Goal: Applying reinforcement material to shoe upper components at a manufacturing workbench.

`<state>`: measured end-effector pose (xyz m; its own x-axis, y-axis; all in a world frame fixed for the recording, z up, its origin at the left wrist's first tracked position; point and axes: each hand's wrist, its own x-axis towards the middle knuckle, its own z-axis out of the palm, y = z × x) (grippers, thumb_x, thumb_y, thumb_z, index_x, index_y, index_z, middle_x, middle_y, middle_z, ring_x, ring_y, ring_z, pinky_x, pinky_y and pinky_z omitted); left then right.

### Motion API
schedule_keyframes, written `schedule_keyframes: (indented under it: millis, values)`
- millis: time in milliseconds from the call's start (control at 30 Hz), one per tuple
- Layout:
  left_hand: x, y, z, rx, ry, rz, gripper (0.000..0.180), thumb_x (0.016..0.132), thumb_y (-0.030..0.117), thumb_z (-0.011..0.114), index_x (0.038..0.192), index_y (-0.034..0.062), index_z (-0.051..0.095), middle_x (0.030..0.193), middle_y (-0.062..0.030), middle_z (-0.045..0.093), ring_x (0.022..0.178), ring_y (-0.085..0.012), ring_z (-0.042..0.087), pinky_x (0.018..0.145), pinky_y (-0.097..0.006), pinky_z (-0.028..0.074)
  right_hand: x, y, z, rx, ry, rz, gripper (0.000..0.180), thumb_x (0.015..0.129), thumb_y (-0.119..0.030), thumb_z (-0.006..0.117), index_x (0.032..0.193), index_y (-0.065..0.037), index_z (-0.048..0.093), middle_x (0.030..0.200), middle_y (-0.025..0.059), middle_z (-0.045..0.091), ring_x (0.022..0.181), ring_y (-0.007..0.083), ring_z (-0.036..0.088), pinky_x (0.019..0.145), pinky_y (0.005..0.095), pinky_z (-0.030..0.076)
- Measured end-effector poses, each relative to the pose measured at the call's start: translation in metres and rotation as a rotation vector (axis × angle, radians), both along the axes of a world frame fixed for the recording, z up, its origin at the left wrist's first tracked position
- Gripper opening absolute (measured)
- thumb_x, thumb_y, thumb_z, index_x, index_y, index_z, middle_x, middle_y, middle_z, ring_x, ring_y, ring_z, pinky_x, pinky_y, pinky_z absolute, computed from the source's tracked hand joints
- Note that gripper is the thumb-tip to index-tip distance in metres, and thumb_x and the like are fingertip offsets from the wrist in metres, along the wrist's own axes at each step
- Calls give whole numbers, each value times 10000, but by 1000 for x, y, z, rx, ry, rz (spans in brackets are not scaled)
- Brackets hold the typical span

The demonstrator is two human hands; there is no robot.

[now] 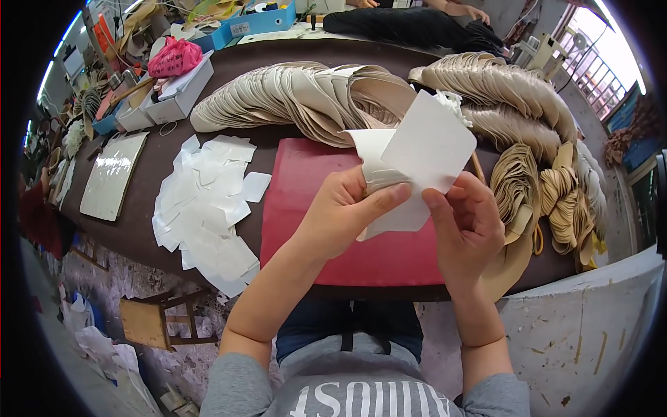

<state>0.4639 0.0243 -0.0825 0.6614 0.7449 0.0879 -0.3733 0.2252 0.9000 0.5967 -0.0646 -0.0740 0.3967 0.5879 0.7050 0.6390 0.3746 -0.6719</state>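
Note:
Above a red mat [295, 201] my left hand [340, 208] grips a curved cream shoe-upper piece [372, 147], its thumb pressed on top. A flat white piece with rounded corners [432, 139] lies over that cream piece, and more white sheet shows below the thumb. My right hand [467, 222] is closed, thumb and fingertips pinching the lower right edge of the white piece. Left of the mat spreads a loose pile of similar white pieces [205, 198]. Behind my hands a long fanned row of cream pieces [278, 97] lies across the table.
More fanned tan pieces [500, 83] crowd the right side, with tied bundles [515, 187] nearer me. A glossy pale board [114, 174] and a white box [180, 90] are at the left. A wooden stool [146, 323] stands below. Another person's hand [467, 11] is at the far side.

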Motion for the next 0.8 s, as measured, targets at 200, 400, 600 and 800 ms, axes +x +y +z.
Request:
schedule_keyframes:
  millis: [200, 400, 600, 800]
  values:
    - [4, -14, -1, 165, 36, 67, 162, 862, 104, 648, 941, -39, 653, 739, -36, 653, 588, -33, 526, 476, -154, 385, 19, 10, 46, 174, -25, 43, 248, 752, -53, 742, 985, -38, 659, 722, 39, 641, 496, 90, 478, 495, 197, 431]
    - [5, -11, -4, 271, 202, -46, 117, 848, 77, 657, 888, -32, 665, 701, -26, 634, 570, -39, 516, 468, -166, 382, 58, 18, 76, -311, -548, 507, 260, 653, -51, 776, 895, -26, 686, 656, 16, 613, 499, 103, 454, 473, 208, 363]
    - [10, -2, -6, 242, 286, -86, 96, 825, 58, 671, 875, -24, 670, 688, -24, 630, 552, -50, 515, 464, -173, 386, 55, 33, 70, -421, -528, 423, 180, 676, -44, 745, 846, -16, 691, 631, 20, 604, 501, 112, 445, 467, 218, 348]
    - [6, -4, -9, 122, 224, 45, 103, 802, 49, 681, 865, -32, 671, 681, -34, 639, 543, -58, 515, 472, -179, 403, 65, 20, 41, -570, 407, 441, 128, 786, -37, 669, 902, 16, 676, 696, 28, 615, 582, 92, 486, 520, 202, 389]
